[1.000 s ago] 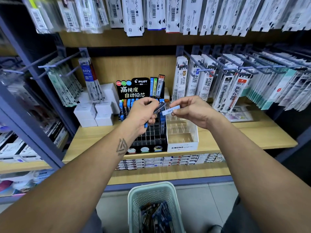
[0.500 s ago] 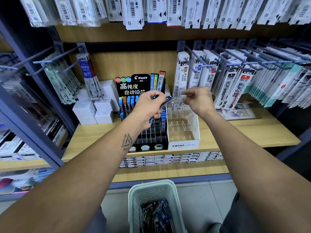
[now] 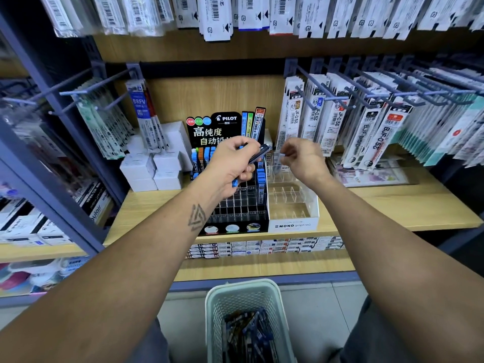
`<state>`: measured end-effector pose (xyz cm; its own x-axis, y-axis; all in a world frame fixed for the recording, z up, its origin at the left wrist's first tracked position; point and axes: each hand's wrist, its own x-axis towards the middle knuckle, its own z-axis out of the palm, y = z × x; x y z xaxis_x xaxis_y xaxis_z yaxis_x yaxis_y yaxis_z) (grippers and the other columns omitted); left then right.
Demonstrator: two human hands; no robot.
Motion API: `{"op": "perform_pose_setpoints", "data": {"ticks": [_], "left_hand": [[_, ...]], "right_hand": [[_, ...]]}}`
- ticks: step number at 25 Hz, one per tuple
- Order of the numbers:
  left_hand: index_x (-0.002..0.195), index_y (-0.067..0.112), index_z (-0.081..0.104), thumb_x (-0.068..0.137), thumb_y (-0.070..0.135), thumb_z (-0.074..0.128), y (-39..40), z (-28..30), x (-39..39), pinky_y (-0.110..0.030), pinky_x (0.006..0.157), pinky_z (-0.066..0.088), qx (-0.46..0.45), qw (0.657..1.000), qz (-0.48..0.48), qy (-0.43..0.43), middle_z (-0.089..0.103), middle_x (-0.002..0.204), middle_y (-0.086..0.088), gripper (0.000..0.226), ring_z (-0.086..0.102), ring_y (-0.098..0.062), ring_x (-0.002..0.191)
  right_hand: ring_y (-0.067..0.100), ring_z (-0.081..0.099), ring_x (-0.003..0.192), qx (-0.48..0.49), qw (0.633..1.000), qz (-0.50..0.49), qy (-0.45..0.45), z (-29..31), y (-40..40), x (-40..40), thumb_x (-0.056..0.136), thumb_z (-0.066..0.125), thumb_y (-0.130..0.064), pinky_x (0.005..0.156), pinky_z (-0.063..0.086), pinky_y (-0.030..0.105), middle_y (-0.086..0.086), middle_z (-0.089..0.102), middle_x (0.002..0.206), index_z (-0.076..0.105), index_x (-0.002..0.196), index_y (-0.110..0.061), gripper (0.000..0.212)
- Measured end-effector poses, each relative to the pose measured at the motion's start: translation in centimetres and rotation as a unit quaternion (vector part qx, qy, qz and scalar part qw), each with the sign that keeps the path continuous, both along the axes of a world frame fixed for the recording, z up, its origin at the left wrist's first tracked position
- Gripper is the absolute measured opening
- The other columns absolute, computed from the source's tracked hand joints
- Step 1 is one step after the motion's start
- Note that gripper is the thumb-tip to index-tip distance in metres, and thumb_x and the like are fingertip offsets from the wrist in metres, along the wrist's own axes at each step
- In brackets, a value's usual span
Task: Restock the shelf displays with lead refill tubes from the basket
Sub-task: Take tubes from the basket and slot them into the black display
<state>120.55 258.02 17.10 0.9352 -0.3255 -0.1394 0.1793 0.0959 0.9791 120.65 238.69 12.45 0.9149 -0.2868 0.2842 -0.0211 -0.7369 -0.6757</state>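
The right hand [image 3: 301, 159] hides what its fingers [image 3: 284, 155] pinch.

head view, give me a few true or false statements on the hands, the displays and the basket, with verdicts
1. The left hand grips several lead refill tubes. True.
2. The right hand is down inside the basket. False: it is up at the back of the white MONO display, pinching one pale tube.
3. The basket stands on the floor with tubes in it. True.
4. The black Pilot display stands to the right of the MONO display. False: it stands on its left.
5. The front compartments of the MONO display are packed full. False: they look empty.
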Motion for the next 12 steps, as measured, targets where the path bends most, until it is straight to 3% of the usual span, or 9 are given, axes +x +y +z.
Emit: {"op": "perform_pose_setpoints", "data": {"ticks": [3,8,10,12], "left_hand": [[0.097,0.004,0.063,0.096,0.001,0.054,0.1,-0.1,0.0,-0.02,0.035,0.024,0.003,1.0,-0.004,-0.006,0.058,0.078,-0.014,0.009,0.036,-0.012,0.045],[0.096,0.004,0.063,0.097,0.004,0.053,0.4,-0.2,-0.5,-0.019,0.034,0.023,0.005,0.999,-0.035,-0.006,0.057,0.084,-0.017,0.01,0.036,-0.012,0.045],[0.099,0.003,0.063,0.099,0.006,0.052,0.9,-0.2,-0.9,-0.019,0.033,0.023,-0.013,0.998,-0.059,-0.004,0.058,0.085,-0.017,0.011,0.036,-0.012,0.046],[0.1,0.005,0.063,0.101,0.005,0.049,1.6,-0.1,-1.4,-0.018,0.032,0.024,-0.026,0.996,-0.085,-0.006,0.06,0.082,-0.015,0.015,0.036,-0.011,0.046]], "right_hand": [[0.021,0.07,0.091,-0.043,0.999,-0.018,0.001,-0.5,0.3,0.4,0.088,0.074,-0.006,0.092,0.056,0.034,0.003,0.075,0.094,0.077,0.103,-0.017,0.018],[0.024,0.069,0.1,-0.059,0.997,-0.045,-0.019,0.2,0.8,-0.2,0.094,0.065,-0.008,0.098,0.054,0.036,0.008,0.074,0.109,0.074,0.114,-0.012,0.022],[0.02,0.069,0.093,0.049,0.996,-0.057,-0.051,1.5,2.0,-1.0,0.095,0.064,-0.007,0.088,0.057,0.031,0.006,0.075,0.103,0.075,0.109,-0.011,0.019],[0.017,0.07,0.075,0.282,0.959,-0.019,-0.024,2.8,4.0,-2.3,0.097,0.062,-0.009,0.068,0.057,0.025,0.005,0.074,0.089,0.073,0.104,-0.009,0.013]]}}
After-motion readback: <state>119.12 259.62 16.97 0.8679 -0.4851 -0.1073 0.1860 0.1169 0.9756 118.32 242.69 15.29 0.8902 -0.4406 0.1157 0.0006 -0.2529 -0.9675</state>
